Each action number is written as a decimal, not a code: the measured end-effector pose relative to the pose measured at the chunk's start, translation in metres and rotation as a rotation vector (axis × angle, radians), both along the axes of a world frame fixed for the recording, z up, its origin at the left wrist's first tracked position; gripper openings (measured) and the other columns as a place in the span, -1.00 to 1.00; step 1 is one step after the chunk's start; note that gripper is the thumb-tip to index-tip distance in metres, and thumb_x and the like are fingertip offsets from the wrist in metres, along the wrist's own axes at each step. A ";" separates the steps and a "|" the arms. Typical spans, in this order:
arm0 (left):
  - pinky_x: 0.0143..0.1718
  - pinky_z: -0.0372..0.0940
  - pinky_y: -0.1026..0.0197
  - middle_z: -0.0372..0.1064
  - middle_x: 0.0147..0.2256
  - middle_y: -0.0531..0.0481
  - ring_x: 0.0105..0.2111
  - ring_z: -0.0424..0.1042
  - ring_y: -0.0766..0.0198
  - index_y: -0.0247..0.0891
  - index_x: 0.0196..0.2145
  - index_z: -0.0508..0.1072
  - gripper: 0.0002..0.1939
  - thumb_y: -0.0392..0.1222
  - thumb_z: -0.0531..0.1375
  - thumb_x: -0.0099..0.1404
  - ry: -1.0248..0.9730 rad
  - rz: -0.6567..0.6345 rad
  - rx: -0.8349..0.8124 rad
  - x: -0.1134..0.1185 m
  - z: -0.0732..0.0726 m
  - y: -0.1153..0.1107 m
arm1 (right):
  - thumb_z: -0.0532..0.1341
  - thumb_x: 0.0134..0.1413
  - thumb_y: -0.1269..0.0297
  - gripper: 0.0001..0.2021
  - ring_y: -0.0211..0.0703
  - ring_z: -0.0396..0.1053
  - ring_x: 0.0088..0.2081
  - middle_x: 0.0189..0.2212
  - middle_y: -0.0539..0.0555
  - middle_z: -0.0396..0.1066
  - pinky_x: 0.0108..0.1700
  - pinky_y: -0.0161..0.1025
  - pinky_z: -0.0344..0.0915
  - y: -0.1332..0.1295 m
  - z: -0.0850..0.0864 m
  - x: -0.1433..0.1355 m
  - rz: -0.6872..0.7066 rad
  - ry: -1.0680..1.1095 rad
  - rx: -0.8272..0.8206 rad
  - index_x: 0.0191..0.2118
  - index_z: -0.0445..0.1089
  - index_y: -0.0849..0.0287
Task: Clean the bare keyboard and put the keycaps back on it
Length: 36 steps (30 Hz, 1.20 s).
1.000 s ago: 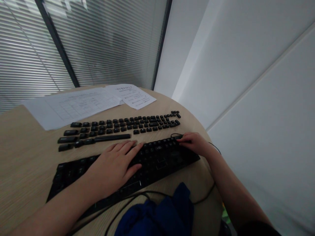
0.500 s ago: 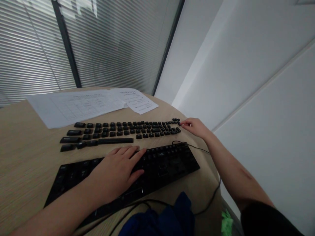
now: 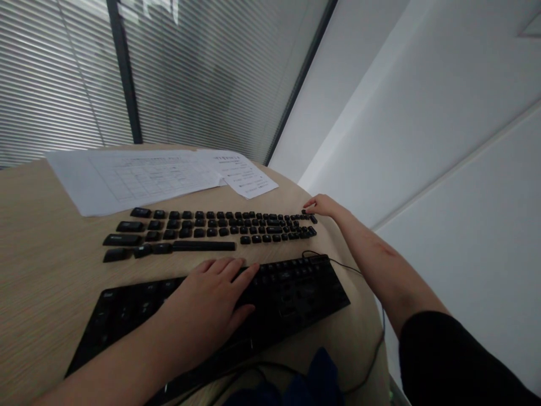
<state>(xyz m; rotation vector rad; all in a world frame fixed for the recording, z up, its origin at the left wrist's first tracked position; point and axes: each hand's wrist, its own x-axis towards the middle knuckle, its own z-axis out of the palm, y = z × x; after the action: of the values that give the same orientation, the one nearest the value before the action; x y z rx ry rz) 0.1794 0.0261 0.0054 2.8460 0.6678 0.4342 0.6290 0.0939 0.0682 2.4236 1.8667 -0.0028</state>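
A black keyboard lies at a slant near the table's front edge, keys gone from part of its right side. Across its middle rests my left hand, palm down with fingers spread. Loose black keycaps stand in rows behind the keyboard, among them a long bar. At the right end of the rows is my right hand, its fingertips closed together at a small keycap. Whether that keycap is gripped or only touched is too small to tell.
Printed papers lie on the table behind the keycaps. A thin cable runs along the right edge. Dark blue cloth sits at the front. A white wall rises close on the right.
My right hand has moved slightly back and left, over the rear keycaps at the right end. My left hand stays on the keyboard. The view has shifted slightly.
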 end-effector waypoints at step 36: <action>0.24 0.32 -0.29 0.36 0.29 -0.27 0.23 0.41 -0.19 -0.22 0.36 0.31 -0.33 0.20 -0.01 0.47 0.127 0.013 0.065 -0.020 0.010 0.019 | 0.32 0.19 0.21 -0.78 -0.16 0.43 -0.35 -0.27 0.06 0.62 -0.24 -0.19 0.35 -0.204 -0.050 -0.079 0.137 0.566 0.339 -0.07 0.64 0.04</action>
<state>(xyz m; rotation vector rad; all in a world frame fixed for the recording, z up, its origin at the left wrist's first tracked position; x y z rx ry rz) 0.1590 0.0456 0.0149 2.9520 0.7080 0.2840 0.5497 -0.1102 0.0186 2.7119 2.4351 -0.4428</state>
